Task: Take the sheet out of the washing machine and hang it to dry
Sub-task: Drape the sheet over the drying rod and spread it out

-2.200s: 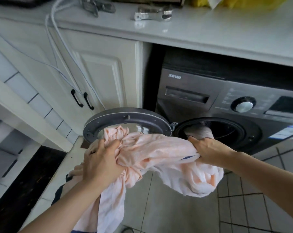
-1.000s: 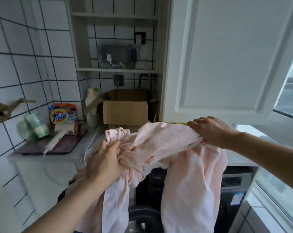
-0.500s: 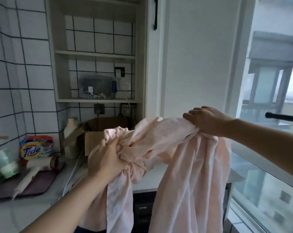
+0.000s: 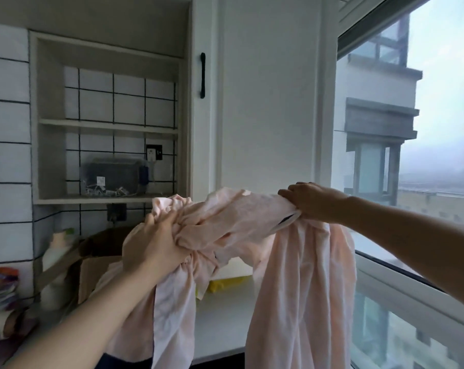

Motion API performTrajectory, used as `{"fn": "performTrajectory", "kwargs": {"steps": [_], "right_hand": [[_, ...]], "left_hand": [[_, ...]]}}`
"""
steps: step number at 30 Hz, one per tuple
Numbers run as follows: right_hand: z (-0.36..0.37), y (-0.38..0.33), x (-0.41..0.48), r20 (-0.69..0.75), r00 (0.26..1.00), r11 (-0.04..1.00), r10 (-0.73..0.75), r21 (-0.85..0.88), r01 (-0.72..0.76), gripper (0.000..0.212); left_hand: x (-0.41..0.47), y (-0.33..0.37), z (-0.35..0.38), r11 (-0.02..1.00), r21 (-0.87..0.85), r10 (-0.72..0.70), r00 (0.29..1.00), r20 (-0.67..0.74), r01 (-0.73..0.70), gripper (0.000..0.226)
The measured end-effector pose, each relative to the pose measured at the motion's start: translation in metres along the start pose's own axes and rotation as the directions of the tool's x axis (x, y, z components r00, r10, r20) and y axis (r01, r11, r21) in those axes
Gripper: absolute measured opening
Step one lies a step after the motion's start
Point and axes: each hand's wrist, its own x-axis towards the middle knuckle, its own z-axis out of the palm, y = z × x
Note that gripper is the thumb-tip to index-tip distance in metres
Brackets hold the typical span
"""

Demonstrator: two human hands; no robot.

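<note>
Both hands are up in front of us with the sheet (image 4: 239, 217) strung between them. Our left hand (image 4: 156, 246) has its fingers curled tight round a bunched, twisted wad of the pale pink fabric. Our right hand (image 4: 313, 202), a bit higher and off to the right, is clamped knuckles-up on another gathered bit. Between the two grips the sheet runs like a fat crumpled rope, and a long fold hangs down from each one. The drape under the right hand is the wider one. It's held in the air over the front edge of the white tabletop (image 4: 225, 315), and we can't tell if the hanging ends touch anything because they drop out of view at the bottom. Toward the back left of the tabletop sits a cardboard box (image 4: 92, 265) with a white bottle (image 4: 56, 262) just to its left. A colourful detergent bag (image 4: 0, 288), pretty blurry, sits at the far left edge. Something yellow (image 4: 225, 284) lies near the back edge, mostly hidden by the sheet. Above all that is a tiled wall niche (image 4: 108, 126) with a grey box (image 4: 109, 174) on its lower shelf. Right of the niche is a white cabinet door (image 4: 268, 102) with a black handle (image 4: 203, 75), then a big window (image 4: 412, 182) showing buildings and grey sky.
</note>
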Motion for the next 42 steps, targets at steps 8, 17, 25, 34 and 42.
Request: {"fn": "performTrajectory", "kwargs": {"steps": [8,17,25,34,42], "right_hand": [[0.027,0.038,0.003,0.079,0.986,0.989,0.148,-0.037,-0.145,0.033],[0.049,0.069,-0.005,0.028,0.952,0.935,0.304,-0.201,-0.293,0.034],[0.048,0.114,-0.035,-0.008,0.944,0.919,0.33,-0.226,-0.324,0.031],[0.021,0.159,-0.079,-0.051,0.89,0.843,0.453,-0.301,-0.447,0.03],[0.037,0.151,-0.079,-0.002,0.824,0.8,0.567,-0.238,-0.551,0.032]], "left_hand": [[0.039,0.04,0.013,1.0,-0.001,0.031,0.999,-0.027,-0.031,0.081],[0.062,0.081,0.041,0.998,-0.044,0.054,0.998,-0.019,-0.055,0.079],[0.073,0.126,0.065,0.989,-0.097,0.109,0.994,-0.008,-0.11,0.078],[0.103,0.175,0.084,0.962,-0.206,0.173,0.984,-0.048,-0.18,0.085],[0.116,0.191,0.076,0.967,-0.225,0.108,0.991,-0.08,-0.124,0.079]]}}
